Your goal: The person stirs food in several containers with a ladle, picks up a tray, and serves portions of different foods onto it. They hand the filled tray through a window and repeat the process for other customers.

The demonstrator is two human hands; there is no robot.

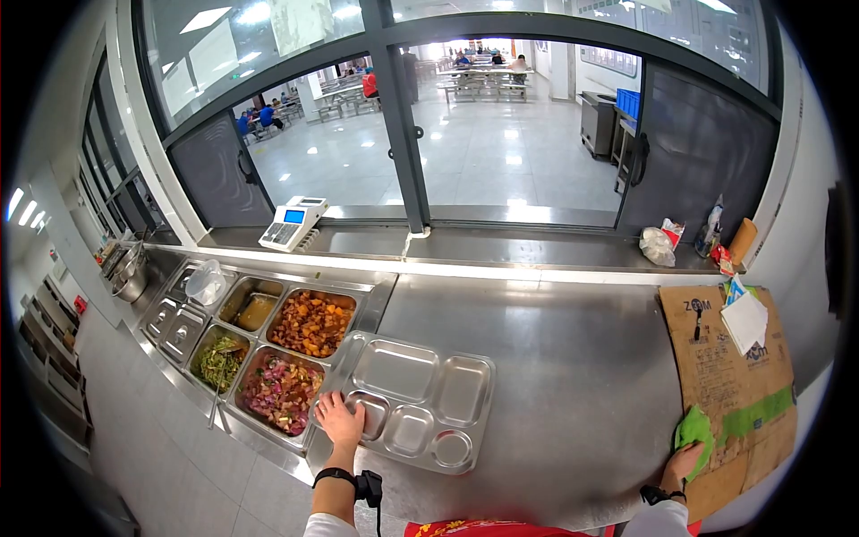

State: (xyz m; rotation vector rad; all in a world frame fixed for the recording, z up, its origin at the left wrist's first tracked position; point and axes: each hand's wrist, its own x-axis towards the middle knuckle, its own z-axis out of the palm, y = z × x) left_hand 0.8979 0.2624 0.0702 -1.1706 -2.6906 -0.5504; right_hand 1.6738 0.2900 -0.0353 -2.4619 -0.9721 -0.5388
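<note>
**Steel tray (408, 401) at the serving counter (573, 376), one hand upon it**

Your left hand (340, 418) rests on the near left corner of the compartment tray, fingers spread across its metal and pinching nothing. The tray lies face up on the counter, just beside the food pans, its compartments bare. Your right hand (687, 461), well apart, has its fingers curled against a green cloth (694, 430) by the cardboard (716, 371); how tightly they press, you cannot tell from this view.

The tray looks to be thin pressed metal, so expect it to be light and stiff, hard to break but quick to slide, more so if wet. Your best hold is probably the rim on two opposite sides, thumbs on top, since a flat palm can push it but hardly lift it. The cloth should be soft and limp, easily bunched.

Close on your left, the red-and-purple dish (280, 391) and the orange-brown dish (311, 322) crowd the tray's left rim; a careless tilt could dip it into either. A utensil handle (214, 412) juts from the green dish (221, 360) farther left. On the ledge beyond sits a keypad terminal (293, 224); a white packet (744, 320) lies on the cardboard.
</note>
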